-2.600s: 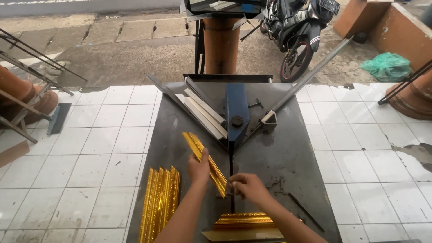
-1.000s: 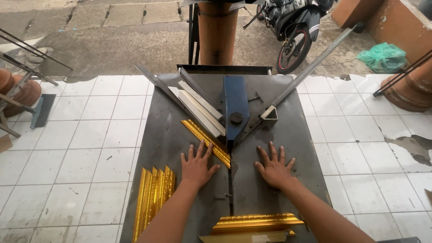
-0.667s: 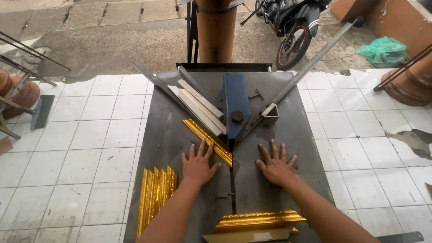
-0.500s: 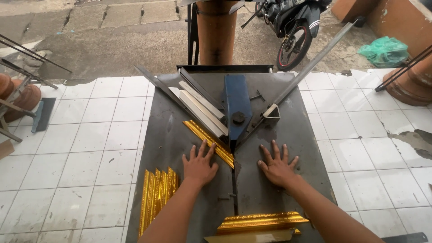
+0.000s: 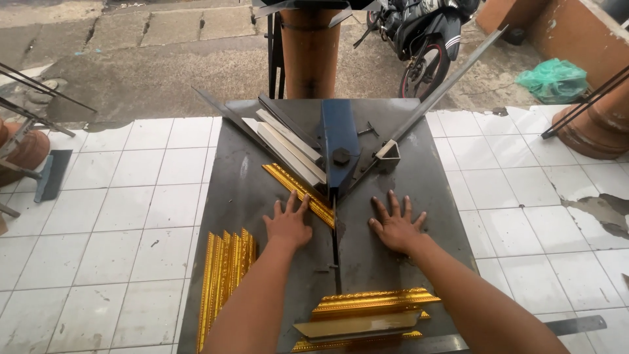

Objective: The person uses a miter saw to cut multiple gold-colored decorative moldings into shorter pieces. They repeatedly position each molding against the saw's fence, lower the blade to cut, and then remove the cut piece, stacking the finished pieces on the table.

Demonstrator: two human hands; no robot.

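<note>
Presently both hands lie flat, fingers spread, gripping nothing, on the dark grey metal worktable (image 5: 419,177). Left hand (image 5: 287,226) touches the ornate gold moulding strip (image 5: 298,193), which runs toward 10 o'clock from the blue steel cutter head (image 5: 339,147). Right hand (image 5: 396,227) rests on bare metal at 5 o'clock of that head.
</note>
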